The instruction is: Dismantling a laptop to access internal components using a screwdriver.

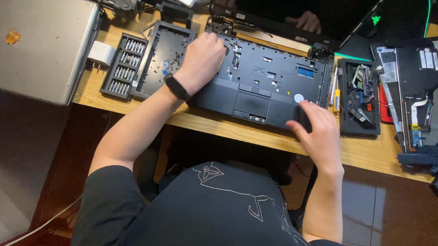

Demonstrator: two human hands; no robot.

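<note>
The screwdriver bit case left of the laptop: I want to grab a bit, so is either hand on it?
No: the left hand rests on the laptop base and the right hand on its palm rest, away from the bit case.

Black parts on a pale wooden desk

The stripped laptop base [260,85] is black with a white round dot and a small blue patch; the closed laptop [35,38] is silver; the wristband [176,87] is black; the shirt [215,211] is black with white dotted line-work
</note>
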